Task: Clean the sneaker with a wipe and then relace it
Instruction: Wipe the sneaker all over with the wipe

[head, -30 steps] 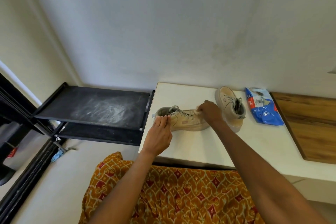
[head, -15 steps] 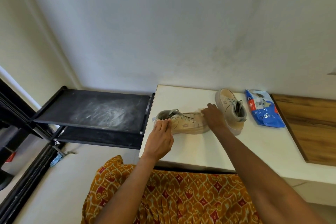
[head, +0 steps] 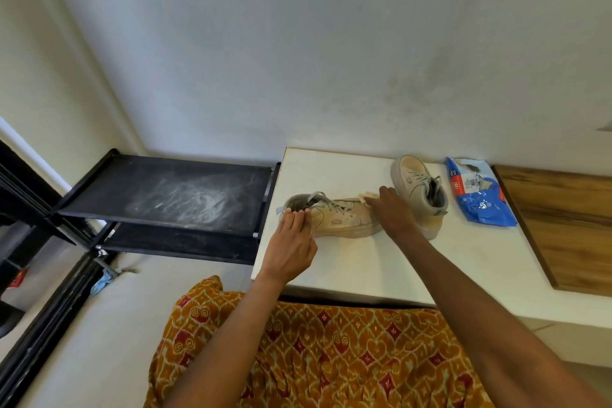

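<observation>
- At the centre of the frame, a beige sneaker [head: 334, 217] lies on the white worktop [head: 357, 268], heel toward the left, toe toward the right.
- Left hand [head: 293, 243] rests at the heel end, straight fingers together and touching the collar.
- Right hand [head: 394, 212] covers the toe, fingers curled on a pale wipe [head: 369, 194] pressed to the sneaker.
- Grey laces [head: 326, 204] run loose along the tongue, between the two hands.
- Just right of the right hand, a second sneaker [head: 419, 190] stands with its toe toward the wall.
- Further right lies a blue wipes packet [head: 480, 197], beside a wooden board [head: 563, 225].
- Left of the worktop stands a dusty black shelf rack [head: 172, 192].
</observation>
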`<state>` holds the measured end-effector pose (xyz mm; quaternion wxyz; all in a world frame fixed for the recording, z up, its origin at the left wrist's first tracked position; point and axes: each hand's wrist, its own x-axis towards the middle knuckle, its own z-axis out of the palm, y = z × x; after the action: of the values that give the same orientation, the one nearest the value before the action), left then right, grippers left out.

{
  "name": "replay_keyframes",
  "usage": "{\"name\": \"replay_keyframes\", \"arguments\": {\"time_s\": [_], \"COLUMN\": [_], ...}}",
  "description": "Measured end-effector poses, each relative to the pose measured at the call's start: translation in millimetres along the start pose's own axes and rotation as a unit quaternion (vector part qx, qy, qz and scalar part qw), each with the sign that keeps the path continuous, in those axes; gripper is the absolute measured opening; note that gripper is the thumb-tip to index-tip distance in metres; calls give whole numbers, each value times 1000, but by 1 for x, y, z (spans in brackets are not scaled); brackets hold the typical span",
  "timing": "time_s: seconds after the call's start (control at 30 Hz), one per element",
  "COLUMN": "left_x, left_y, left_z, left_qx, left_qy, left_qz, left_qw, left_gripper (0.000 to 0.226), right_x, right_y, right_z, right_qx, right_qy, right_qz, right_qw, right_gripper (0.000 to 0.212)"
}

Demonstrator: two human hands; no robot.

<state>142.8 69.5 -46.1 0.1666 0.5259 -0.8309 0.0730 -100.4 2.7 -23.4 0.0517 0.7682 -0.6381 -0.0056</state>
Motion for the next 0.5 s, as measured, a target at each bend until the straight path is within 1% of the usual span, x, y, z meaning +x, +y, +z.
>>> {"name": "replay_keyframes", "arguments": {"time_s": [0.13,0.17,0.2,0.27,0.33,0.37,0.43,0.5], "left_x": [1,1,1,1,2,2,1,1], "left_y": [2,1,0,-2,-3,-3,-2,-2], "left_z": [-2,-2,-2,-3,-2,-2,-2,-4], "left_qx": [-20,-24,-27,-25,-22,-20,-17,-11], "left_qy": [-6,-6,-6,-12,-21,-26,-33,-34], "left_qz": [-6,-6,-7,-7,-8,-6,-2,1], "left_qw": [1000,1000,1000,1000,1000,999,999,999], "left_gripper": [54,53,53,52,53,53,53,53], "right_x": [-10,-12,-12,-13,-12,-11,-8,-1], "right_y": [-26,-35,-42,-45,-27,-15,4,-5], "right_z": [8,10,12,11,8,8,7,5], "right_qx": [92,110,115,118,114,107,64,33], "right_qy": [22,23,26,21,1,-7,-9,4], "right_qz": [91,98,86,30,-14,-10,28,43], "right_qw": [991,989,989,992,993,994,998,998], "right_gripper": [27,26,25,26,28,29,28,25]}}
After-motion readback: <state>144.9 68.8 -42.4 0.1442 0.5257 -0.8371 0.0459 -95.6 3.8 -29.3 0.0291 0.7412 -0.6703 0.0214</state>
